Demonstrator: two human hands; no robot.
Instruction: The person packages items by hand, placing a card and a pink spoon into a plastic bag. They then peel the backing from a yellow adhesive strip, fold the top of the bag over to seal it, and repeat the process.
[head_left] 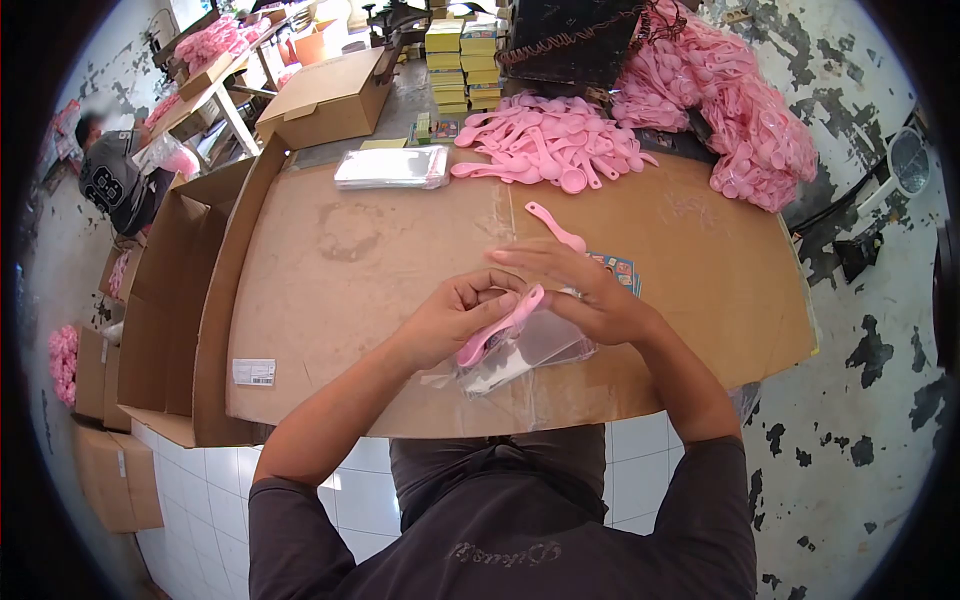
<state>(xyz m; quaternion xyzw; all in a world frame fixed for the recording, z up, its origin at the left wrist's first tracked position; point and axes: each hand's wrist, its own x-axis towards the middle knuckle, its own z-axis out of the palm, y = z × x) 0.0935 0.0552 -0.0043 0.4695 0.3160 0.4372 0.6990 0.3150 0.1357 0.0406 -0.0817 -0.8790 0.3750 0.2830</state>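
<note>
My left hand (457,318) is closed around a pink plastic spoon (515,322), slanted with its holed handle end up and to the right. My right hand (598,300) hovers close by with fingers stretched out to the left and the thumb near the spoon's handle. Below both hands lies a clear plastic bag (530,355), partly hidden by the right hand. Just beyond the right hand rests another pink spoon (555,228). A stack of printed cards (622,270) shows from behind that hand.
Pink spoons are heaped (560,145) at the table's back, with bagged pink spoons (745,110) behind right. A stack of clear bags (392,167) lies back left. An open cardboard box (165,310) stands along the left edge. Another person (118,180) is at far left.
</note>
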